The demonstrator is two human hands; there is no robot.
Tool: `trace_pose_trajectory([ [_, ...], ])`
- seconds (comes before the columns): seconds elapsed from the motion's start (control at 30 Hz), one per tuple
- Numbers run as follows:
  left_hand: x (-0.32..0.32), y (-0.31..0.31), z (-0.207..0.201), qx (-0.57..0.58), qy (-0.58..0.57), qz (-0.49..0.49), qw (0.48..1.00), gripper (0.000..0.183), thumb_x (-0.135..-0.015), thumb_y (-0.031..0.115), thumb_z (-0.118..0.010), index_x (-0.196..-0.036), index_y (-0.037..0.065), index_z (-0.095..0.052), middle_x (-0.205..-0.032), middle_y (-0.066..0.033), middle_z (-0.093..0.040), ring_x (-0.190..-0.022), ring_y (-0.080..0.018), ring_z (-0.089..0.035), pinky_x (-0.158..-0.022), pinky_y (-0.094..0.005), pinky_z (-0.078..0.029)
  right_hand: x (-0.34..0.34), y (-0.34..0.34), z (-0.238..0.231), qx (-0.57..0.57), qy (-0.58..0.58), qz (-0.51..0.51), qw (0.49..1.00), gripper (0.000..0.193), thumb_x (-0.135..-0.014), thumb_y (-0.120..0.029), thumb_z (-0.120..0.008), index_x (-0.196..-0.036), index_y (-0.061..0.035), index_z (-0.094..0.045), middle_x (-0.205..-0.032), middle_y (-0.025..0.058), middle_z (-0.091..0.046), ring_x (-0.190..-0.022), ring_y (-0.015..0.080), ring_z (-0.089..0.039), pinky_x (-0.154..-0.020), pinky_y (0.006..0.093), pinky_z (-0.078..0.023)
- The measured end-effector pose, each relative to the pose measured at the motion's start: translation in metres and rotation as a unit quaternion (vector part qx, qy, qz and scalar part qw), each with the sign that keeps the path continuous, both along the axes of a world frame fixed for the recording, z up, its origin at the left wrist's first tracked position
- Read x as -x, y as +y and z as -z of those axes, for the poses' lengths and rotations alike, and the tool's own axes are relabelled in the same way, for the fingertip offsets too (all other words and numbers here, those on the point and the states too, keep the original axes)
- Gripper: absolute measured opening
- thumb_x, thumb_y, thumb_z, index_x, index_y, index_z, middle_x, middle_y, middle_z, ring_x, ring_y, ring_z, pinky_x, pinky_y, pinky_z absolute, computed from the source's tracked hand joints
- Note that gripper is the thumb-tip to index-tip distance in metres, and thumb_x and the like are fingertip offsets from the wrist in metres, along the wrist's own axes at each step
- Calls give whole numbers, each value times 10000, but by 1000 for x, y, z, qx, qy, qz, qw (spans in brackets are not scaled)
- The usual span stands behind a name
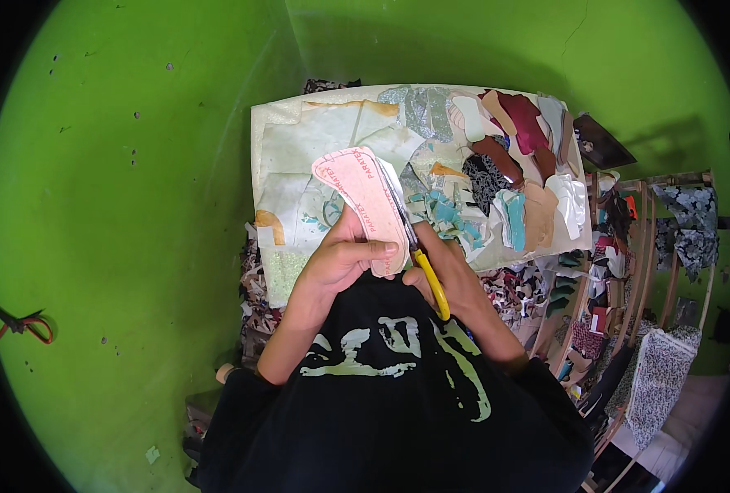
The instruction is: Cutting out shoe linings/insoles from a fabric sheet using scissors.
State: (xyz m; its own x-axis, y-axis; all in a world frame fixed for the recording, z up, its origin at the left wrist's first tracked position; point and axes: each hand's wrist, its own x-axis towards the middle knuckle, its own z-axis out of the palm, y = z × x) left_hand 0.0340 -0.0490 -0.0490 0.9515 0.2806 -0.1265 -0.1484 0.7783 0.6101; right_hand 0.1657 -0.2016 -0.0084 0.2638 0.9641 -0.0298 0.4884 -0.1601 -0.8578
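Note:
My left hand (342,256) grips a pink insole-shaped piece (363,194) with red print, its thumb pressed on the near end. The piece is held up over the table, wide end pointing away and to the left. A pale layer shows along its right edge. My right hand (451,275) is closed round a pair of scissors (431,283) with yellow handles. Their dark blades lie along the piece's right edge; whether the blades are apart is hard to see. Some of the right fingers are hidden behind the handles and the piece.
A white table (287,115) carries pale sheets, teal scraps (445,212) and stacks of cut pieces in maroon (522,119), tan (539,215) and white. Wooden racks (644,255) with fabric stand at the right. Many scraps (517,297) lie below the table. Green walls (151,205) surround it.

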Motion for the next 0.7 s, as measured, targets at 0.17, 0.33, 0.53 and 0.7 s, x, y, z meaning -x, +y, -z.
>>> trace_pose_trajectory([
  [0.17, 1, 3, 3, 32, -46, 34, 998, 728, -824, -85, -650, -1445, 65, -301, -1091, -112, -629, -924, -197, -675, -681, -305, -572, 5, 1, 12, -47, 30, 23, 998, 544, -893, -387, -708, -1161, 11, -453, -653, 186, -534, -603, 481, -524, -523, 410, -427],
  [0.33, 2, 3, -2, 34, -48, 23, 998, 742, -819, -82, -654, -1448, 61, -288, -1089, -118, -630, -912, -200, -678, -664, -309, -576, 6, 1, 4, -20, 89, 22, 996, 592, -911, -491, -647, -1153, 11, -448, -656, 181, -539, -605, 464, -524, -548, 409, -434],
  [0.53, 1, -2, -2, 20, -4, 41, 999, 779, -799, -97, -651, -1460, 64, -271, -1150, -107, -611, -1021, -202, -647, -784, -328, -554, 6, 2, 7, -46, 126, 40, 990, 645, -919, -577, -586, -1146, 10, -446, -656, 177, -545, -601, 436, -544, -564, 400, -433],
  [0.7, 1, -1, 5, -7, 2, 43, 999, 823, -791, -100, -653, -1484, 69, -243, -1189, -99, -600, -1075, -196, -624, -907, -338, -510, -1, 0, 5, 14, 138, 30, 990, 620, -921, -562, -599, -1145, -3, -449, -647, 138, -560, -551, 329, -594, -537, 364, -456],
])
